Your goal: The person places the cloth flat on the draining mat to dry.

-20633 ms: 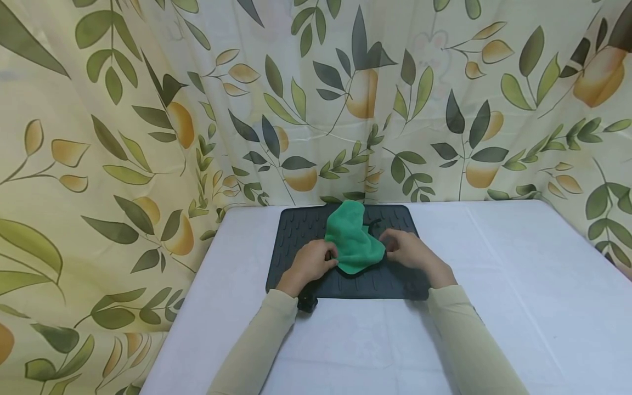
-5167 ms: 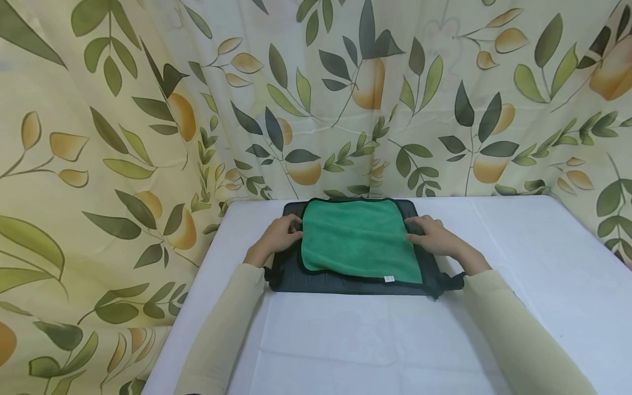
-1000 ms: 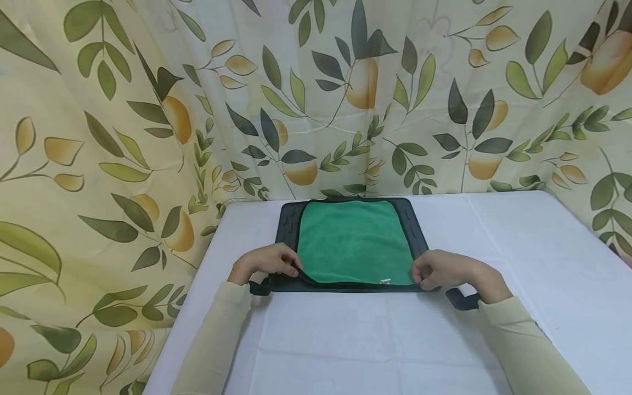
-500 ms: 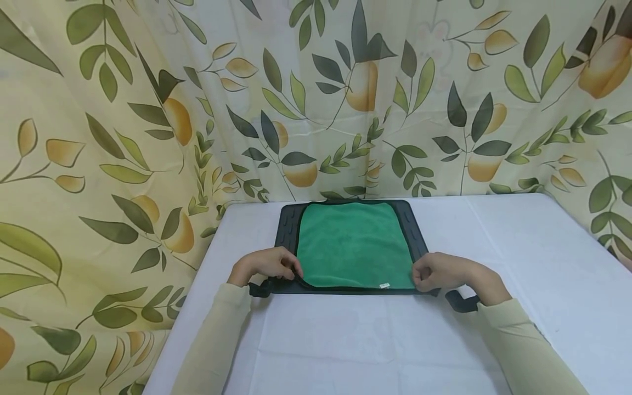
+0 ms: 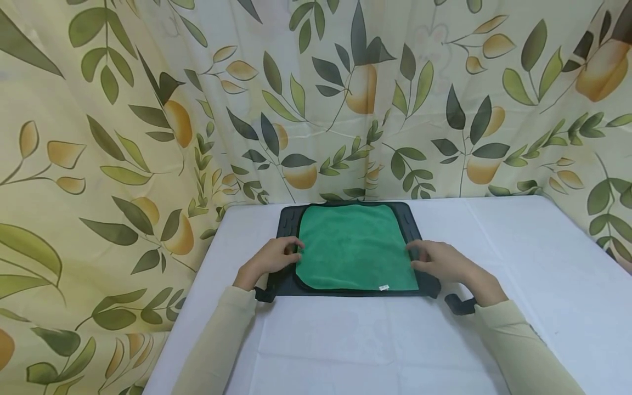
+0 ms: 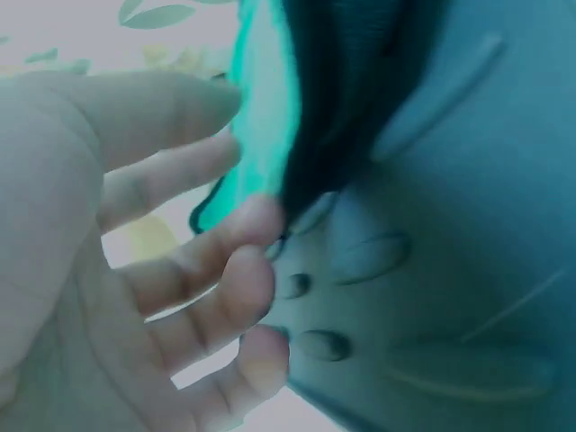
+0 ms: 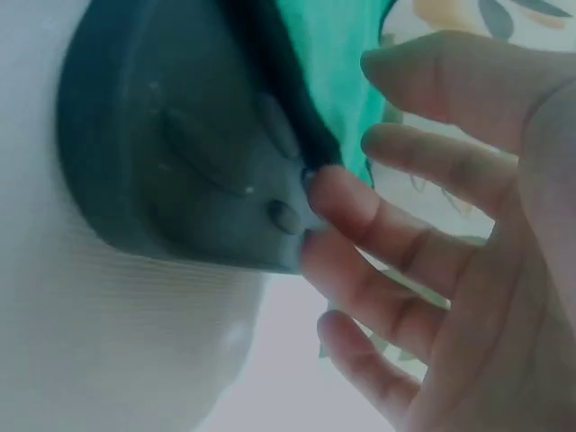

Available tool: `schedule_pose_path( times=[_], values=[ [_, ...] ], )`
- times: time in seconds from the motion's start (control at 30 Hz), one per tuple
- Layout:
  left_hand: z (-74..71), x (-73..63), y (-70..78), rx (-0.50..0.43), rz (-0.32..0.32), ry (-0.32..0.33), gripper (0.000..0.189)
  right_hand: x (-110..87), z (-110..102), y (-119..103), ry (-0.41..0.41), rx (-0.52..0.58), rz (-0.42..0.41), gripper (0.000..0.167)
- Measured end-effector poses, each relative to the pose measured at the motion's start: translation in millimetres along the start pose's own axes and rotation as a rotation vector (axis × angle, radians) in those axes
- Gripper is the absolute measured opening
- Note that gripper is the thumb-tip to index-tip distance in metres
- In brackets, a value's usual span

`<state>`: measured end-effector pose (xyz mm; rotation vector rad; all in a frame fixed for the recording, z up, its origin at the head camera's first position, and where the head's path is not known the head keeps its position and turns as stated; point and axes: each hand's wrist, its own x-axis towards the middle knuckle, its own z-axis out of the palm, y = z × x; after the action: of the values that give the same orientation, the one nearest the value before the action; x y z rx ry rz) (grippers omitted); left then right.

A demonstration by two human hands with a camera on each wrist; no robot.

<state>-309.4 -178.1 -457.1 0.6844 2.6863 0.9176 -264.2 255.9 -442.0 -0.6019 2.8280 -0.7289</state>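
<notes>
A green cloth (image 5: 353, 247) with a black border is spread flat over a dark ridged mat (image 5: 285, 282) in the head view. A small white tag (image 5: 384, 287) shows at its near edge. At the cloth's left side is my left hand (image 5: 271, 257), fingers loosely bent and thumb apart from them. My right hand (image 5: 441, 260) is at the right side in a similar pose, fingertips near the border. Both wrist views show spread fingers beside the cloth's edge, holding nothing; the left fingers (image 6: 238, 292) and right fingers (image 7: 355, 202) overlap the mat's edge there.
The mat lies at the far side of a table under a white tablecloth (image 5: 340, 340). Behind it hangs a curtain (image 5: 316, 99) patterned with leaves and fruit. A black strap (image 5: 460, 304) sticks out by my right wrist, another black piece (image 5: 265, 295) by the left.
The cloth was crumpled 20.6 s ago and is now spread out. Half a second ago my hands pinched its near corners; they have let go and moved farther up its sides.
</notes>
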Motion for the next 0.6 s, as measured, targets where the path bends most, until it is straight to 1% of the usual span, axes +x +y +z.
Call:
schedule_pose_path(
  times=[0.1, 0.23, 0.43, 0.6],
  values=[
    [6.5, 2.5, 1.3, 0.099, -0.024, 0.028, 0.044, 1.2, 3.7, 3.8, 0.024, -0.063, -0.005, 0.046],
    [9.7, 2.2, 3.0, 0.165, -0.058, 0.022, 0.052, 2.2, 6.6, 5.9, 0.037, -0.138, -0.011, 0.045],
    [6.0, 1.6, -0.1, 0.147, -0.085, 0.0, 0.054, 5.0, 9.4, 7.5, 0.027, -0.16, 0.016, 0.056],
    [2.9, 1.8, -2.9, 0.147, -0.083, 0.006, 0.052, 5.8, 10.1, 8.7, 0.025, -0.15, 0.031, 0.061]
  ],
)
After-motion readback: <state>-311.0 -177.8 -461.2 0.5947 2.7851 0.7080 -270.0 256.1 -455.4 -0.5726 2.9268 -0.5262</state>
